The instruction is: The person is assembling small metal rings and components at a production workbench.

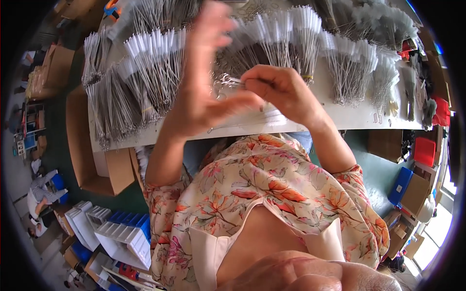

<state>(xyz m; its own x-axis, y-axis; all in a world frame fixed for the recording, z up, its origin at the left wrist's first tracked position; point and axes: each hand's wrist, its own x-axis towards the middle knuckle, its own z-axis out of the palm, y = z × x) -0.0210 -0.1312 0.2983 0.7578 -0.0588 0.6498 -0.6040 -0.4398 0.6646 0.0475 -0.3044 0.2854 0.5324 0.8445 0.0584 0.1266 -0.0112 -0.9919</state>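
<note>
Wire pieces are what we're handling: the bench point(340, 119) is already covered in bundles of thin wires with white tips point(150, 63), fanned out in rows from the left edge to the far right, some banded near the base. Judging by that spread, we'd say a large share is already bundled; how much is left we cannot tell, since no loose stock pile shows clearly.

One piece in hand now: a small metal wire part with a looped end point(225, 80), held up above the bench's near edge, between both hands. Right hand point(281, 89) is closed, pinching the wire part at its fingertips. Left hand point(206, 72) is raised, palm open, fingers spread and blurred, its thumb near the right fingers; not gripping anything we can make out. A few loose wires point(252, 121) lie flat on the bench just below the hands.

Surface: a long white bench, cluttered on the far right with darker bundles and red items point(439, 111).

Room: workshop floor, cardboard boxes point(87, 155) beside the bench on the left, white and blue plastic bins point(121, 233) lower left, a blue bin point(400, 186) and more boxes on the right. Another person point(43, 194) sits well apart at far left.
</note>
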